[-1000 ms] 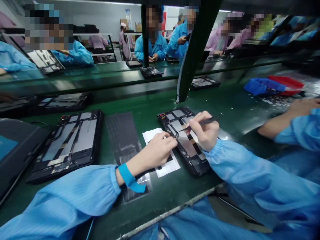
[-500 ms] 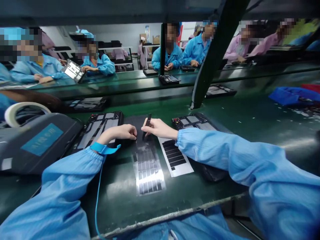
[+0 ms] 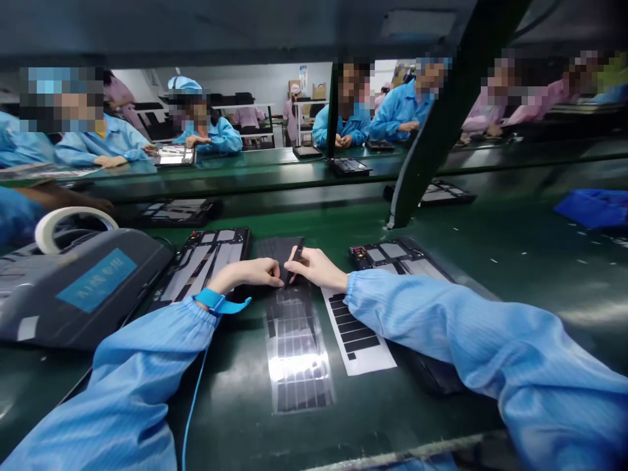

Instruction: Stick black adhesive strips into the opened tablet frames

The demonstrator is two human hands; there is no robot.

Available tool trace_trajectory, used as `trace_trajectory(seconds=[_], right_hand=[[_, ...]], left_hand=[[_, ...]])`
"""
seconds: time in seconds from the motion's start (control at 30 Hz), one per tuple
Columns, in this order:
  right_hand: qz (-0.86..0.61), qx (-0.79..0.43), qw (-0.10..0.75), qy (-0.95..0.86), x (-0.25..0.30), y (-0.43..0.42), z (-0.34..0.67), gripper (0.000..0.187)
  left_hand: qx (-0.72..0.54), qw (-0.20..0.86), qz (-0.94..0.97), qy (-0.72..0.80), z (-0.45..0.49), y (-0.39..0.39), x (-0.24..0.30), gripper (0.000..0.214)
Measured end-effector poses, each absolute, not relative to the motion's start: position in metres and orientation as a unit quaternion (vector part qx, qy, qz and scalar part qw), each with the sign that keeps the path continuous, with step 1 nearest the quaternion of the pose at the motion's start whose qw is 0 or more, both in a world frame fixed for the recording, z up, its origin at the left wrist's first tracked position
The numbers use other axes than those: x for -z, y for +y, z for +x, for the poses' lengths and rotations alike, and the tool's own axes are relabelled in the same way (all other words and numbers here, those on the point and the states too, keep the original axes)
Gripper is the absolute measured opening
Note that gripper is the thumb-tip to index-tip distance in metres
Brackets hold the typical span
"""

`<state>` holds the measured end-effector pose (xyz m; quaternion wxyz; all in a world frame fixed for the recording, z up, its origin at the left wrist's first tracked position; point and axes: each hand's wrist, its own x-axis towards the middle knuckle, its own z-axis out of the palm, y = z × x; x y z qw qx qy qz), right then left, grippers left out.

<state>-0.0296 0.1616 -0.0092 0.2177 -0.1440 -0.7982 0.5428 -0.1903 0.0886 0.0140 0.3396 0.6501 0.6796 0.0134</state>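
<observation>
My right hand [image 3: 314, 267] grips a slim black pen-shaped tool [image 3: 296, 260], its lower end pointing down at a clear plastic sheet [image 3: 299, 356] on the green bench. Rows of rectangles mark this sheet, whose far part looks dark. Close beside the tool, my left hand [image 3: 260, 270] is closed with thumb and fingers together over the sheet's left edge; what is between them is hidden. A blue wrist strap [image 3: 220, 302] with a cord circles my left wrist. Under my right forearm lies a white sheet [image 3: 360, 337] with black rectangular strips.
Opened flat black devices [image 3: 209, 258] lie left and right [image 3: 387, 252] of my hands. A grey tape dispenser [image 3: 93, 281] with a white tape roll [image 3: 44, 232] stands at left. A slanted dark post [image 3: 432, 137] rises beyond. Co-workers sit across the bench; a blue bin [image 3: 591, 208] is far right.
My hands have come closer together, the tool now right beside my left fingers. The view has shifted, so most things sit lower and further right. Across the bench, a tilted device now lies flat.
</observation>
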Motion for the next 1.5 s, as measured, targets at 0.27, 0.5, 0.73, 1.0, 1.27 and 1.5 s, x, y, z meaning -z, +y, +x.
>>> trace_trajectory(seconds=[0.27, 0.5, 0.73, 1.0, 1.27, 1.5], right_hand=[[-0.153, -0.513, 0.230, -0.813, 0.009, 0.160, -0.030, 0.026], [-0.120, -0.521, 0.324, -0.780, -0.055, 0.167, -0.005, 0.033], [-0.212, -0.465, 0.301, -0.805, -0.081, 0.172, 0.092, 0.034], [-0.296, -0.499, 0.219, -0.785, -0.035, 0.171, 0.142, 0.026], [-0.308, -0.536, 0.186, -0.764, -0.012, 0.191, 0.117, 0.020], [-0.300, -0.545, 0.193, -0.759, -0.004, 0.201, 0.110, 0.021]], left_hand=[[-0.030, 0.316, 0.650, 0.691, -0.182, 0.084, -0.018, 0.014], [-0.039, 0.279, 0.645, 0.711, -0.182, 0.082, -0.023, 0.012], [-0.128, 0.129, 0.714, 0.676, -0.114, 0.073, -0.028, 0.014], [-0.367, 0.124, 0.792, 0.471, -0.032, 0.073, 0.011, 0.033], [-0.342, 0.190, 0.792, 0.469, -0.033, 0.073, 0.026, 0.032], [-0.323, 0.217, 0.779, 0.491, -0.034, 0.071, 0.027, 0.028]])
